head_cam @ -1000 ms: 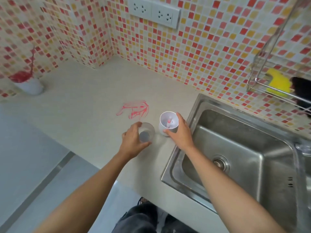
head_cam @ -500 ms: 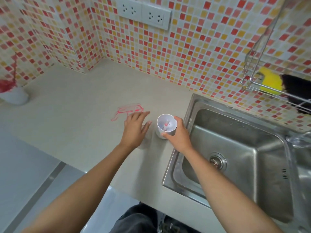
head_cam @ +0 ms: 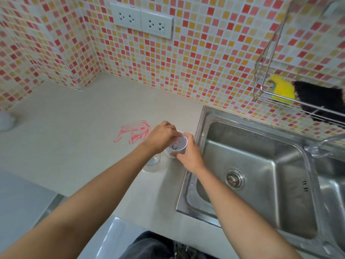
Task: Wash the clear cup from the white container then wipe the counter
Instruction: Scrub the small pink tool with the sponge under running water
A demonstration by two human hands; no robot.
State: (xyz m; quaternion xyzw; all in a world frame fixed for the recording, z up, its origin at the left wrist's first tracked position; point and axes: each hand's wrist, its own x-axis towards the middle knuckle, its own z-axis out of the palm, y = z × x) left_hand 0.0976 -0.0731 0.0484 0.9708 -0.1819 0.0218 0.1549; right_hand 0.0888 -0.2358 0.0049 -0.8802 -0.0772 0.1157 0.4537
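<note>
The clear cup stands upright on the beige counter, partly under my left forearm. Just right of it is the white container, beside the sink's left rim. My right hand wraps around the container's right side. My left hand is over its mouth with bunched fingertips dipped inside. Small pink and dark bits show in the container; I cannot tell whether the fingers hold any. A red scribble marks the counter just left of my left hand.
A steel sink with a drain fills the right side, and a faucet reaches in from the right. A wire rack on the tiled wall holds a yellow sponge and a black cloth. A white pot sits at far left.
My left hand let go of the clear cup on the counter, then moved right and put its fingers into the white container. My right hand kept hold of the container.
</note>
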